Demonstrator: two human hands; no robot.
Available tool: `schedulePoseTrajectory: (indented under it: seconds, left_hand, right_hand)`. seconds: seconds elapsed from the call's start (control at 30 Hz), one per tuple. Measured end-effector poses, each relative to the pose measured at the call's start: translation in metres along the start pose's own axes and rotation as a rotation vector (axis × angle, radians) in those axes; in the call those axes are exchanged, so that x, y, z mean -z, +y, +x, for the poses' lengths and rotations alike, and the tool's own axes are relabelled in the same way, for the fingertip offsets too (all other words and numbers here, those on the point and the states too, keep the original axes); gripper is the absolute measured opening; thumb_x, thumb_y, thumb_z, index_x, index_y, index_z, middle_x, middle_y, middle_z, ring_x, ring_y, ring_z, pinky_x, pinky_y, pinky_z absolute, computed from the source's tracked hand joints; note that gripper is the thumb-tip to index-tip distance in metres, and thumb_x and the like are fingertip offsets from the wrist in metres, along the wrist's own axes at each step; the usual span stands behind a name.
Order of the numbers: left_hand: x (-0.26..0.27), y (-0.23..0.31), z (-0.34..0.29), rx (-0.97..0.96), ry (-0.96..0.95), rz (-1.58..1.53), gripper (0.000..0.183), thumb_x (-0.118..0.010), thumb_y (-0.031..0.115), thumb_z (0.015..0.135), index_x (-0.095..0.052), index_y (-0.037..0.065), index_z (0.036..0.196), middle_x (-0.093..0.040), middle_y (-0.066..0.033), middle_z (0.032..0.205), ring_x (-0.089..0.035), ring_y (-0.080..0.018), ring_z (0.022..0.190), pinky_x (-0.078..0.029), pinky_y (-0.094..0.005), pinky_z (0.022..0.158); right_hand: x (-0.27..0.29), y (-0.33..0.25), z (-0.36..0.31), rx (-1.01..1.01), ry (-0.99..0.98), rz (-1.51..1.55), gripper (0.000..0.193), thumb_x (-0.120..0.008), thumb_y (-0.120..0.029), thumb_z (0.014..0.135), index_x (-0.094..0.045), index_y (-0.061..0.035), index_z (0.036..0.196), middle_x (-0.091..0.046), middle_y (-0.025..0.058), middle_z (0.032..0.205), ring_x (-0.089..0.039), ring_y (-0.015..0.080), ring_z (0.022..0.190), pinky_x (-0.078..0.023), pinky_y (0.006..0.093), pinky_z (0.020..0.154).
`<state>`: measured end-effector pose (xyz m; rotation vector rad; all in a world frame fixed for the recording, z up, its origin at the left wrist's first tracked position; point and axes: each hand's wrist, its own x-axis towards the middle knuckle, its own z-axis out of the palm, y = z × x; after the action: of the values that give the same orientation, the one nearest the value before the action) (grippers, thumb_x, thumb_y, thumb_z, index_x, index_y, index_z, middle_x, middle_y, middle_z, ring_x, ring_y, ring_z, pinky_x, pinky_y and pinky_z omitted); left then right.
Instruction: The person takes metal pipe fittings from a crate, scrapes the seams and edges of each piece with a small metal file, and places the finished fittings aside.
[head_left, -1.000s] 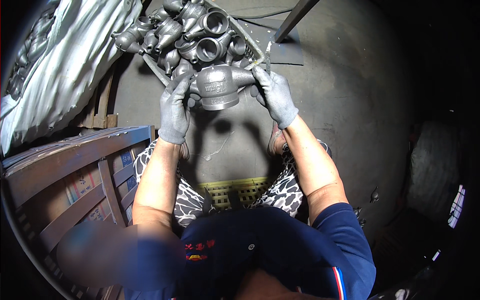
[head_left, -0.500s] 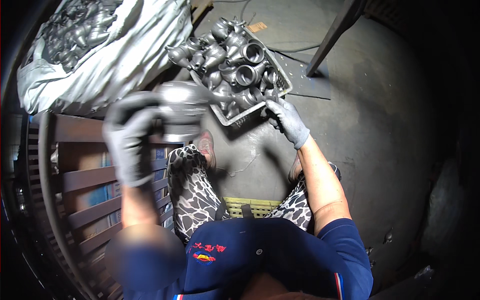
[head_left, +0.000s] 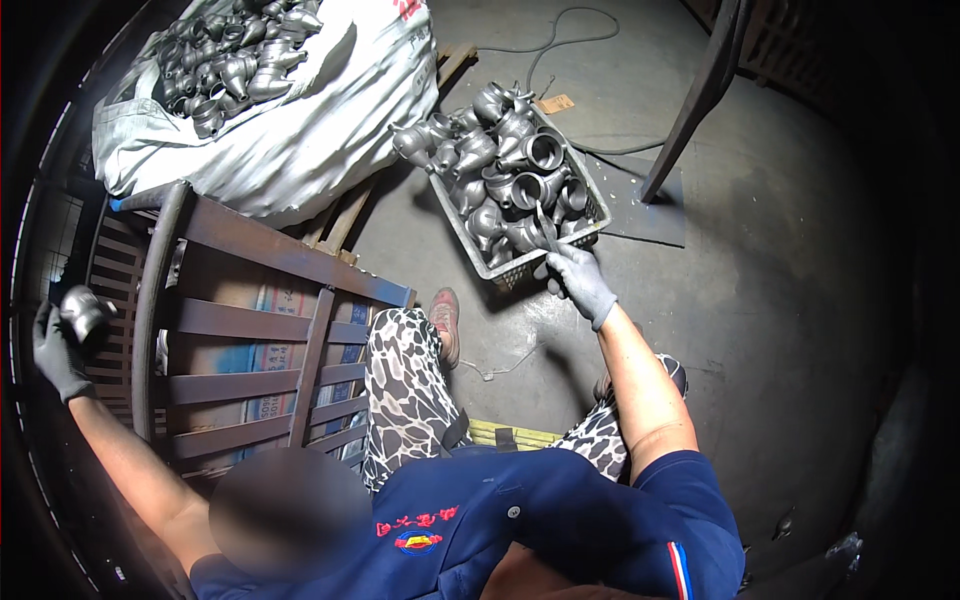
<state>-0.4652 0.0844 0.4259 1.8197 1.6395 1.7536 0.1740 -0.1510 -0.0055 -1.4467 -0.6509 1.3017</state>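
At the far left, my left hand [head_left: 58, 358] in a grey glove is stretched out beyond the metal rack. It grips a rounded grey metal casting [head_left: 85, 312]; part of the grip is dark. My right hand [head_left: 584, 285], gloved too, is at the near corner of a plastic crate [head_left: 478, 262]. Its fingers are closed round a narrow flat metal tool [head_left: 547, 228] pointing up over the crate; the tool's kind cannot be made out. Similar castings [head_left: 475, 152] with round openings and narrow necks are heaped in the crate.
A large white sack [head_left: 255, 165] at the back left holds more castings [head_left: 235, 70]. The barred metal rack [head_left: 235, 318] stands beside my left leg, cardboard behind its bars. A slanted metal leg [head_left: 690, 110] and a cable [head_left: 620, 150] lie beyond the crate.
My left hand has swung from in front of me out to the far left with the casting. The right hand stays by the crate with the tool. The view has shifted left.
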Motion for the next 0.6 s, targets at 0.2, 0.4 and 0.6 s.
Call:
schedulePoseTrajectory:
  seconds: [0.2, 0.4, 0.6]
  left_hand:
    - [-0.130, 0.109, -0.161, -0.361, -0.228, -0.209, 0.030, -0.050, 0.003, 0.092, -0.056, -0.005, 0.121, -0.061, -0.0135, 0.116, -0.059, -0.0189, 0.102, -0.047, -0.0301, 0.090]
    - [-0.359, 0.045, -0.269, 0.141, -0.786, -0.215, 0.030, -0.066, 0.015, 0.086, -0.063, -0.002, 0.111, -0.064, -0.0051, 0.093, -0.052, -0.0063, 0.076, -0.042, -0.0200, 0.067]
    - [-0.561, -0.172, -0.269, 0.370, -0.738, -0.217, 0.067, -0.068, 0.040, 0.083, -0.047, -0.004, 0.129, -0.059, -0.0105, 0.112, -0.056, -0.0158, 0.093, -0.044, -0.0269, 0.075]
  right_hand:
    - [-0.007, -0.007, -0.001, 0.003, 0.006, 0.069, 0.035, -0.048, -0.013, 0.092, -0.058, -0.0096, 0.126, -0.061, -0.0011, 0.074, -0.046, 0.0035, 0.049, -0.035, 0.0178, 0.042]
    - [-0.003, -0.001, 0.002, -0.050, -0.005, 0.080, 0.037, -0.048, -0.015, 0.093, -0.054, -0.0074, 0.129, -0.059, -0.0016, 0.075, -0.040, 0.0025, 0.049, -0.030, 0.0185, 0.043]
    - [-0.004, -0.022, 0.001, -0.141, 0.052, 0.055, 0.037, -0.049, -0.016, 0.094, -0.054, -0.0035, 0.128, -0.058, -0.0017, 0.076, -0.041, 0.0026, 0.051, -0.033, 0.0176, 0.045]
